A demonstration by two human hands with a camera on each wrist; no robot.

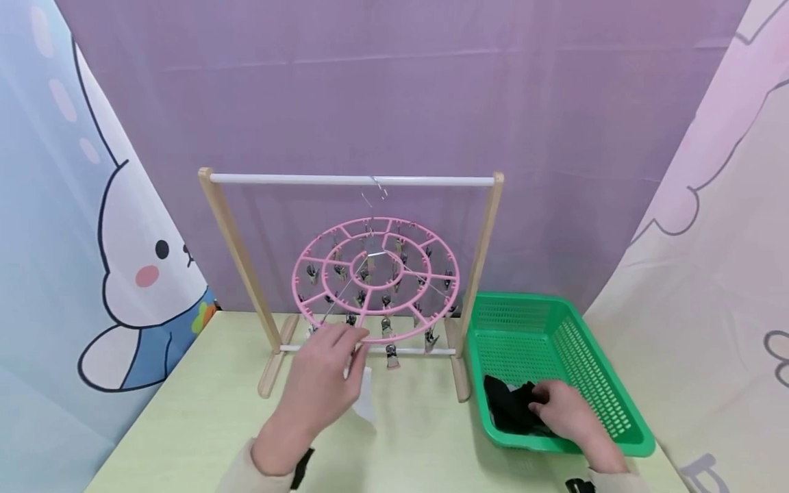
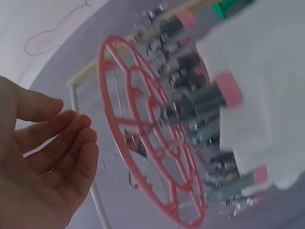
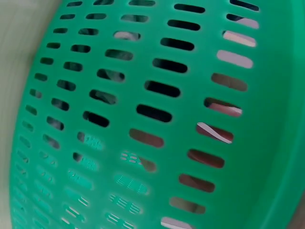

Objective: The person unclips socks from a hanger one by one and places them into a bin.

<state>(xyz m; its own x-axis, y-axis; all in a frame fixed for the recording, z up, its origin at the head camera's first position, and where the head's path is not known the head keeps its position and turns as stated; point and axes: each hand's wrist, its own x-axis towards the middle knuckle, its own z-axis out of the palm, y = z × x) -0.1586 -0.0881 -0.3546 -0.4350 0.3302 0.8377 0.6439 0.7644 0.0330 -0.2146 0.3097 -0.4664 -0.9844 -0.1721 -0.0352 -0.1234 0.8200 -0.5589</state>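
A round pink clip hanger (image 1: 445, 311) hangs from the rack bar, with metal clips round its rings. My left hand (image 1: 323, 380) is at its near rim; in the left wrist view its fingers are loosely bent with nothing between them. A white cloth (image 2: 267, 109) hangs from pink-tipped clips there, partly hidden behind the hand in the head view. Inside the green basket (image 1: 594, 370) my right hand (image 1: 566, 411) pinches a black cloth (image 1: 510, 409) near the front. Only the basket's slotted wall (image 3: 143, 124) fills the right wrist view, with bits of the hand showing through.
The wooden rack has two uprights (image 1: 240, 257), a white top bar (image 1: 290, 179) and feet on the pale table (image 1: 203, 383). The basket stands right of the rack, close to its right foot (image 1: 459, 380). A purple curtain (image 1: 394, 103) hangs behind.
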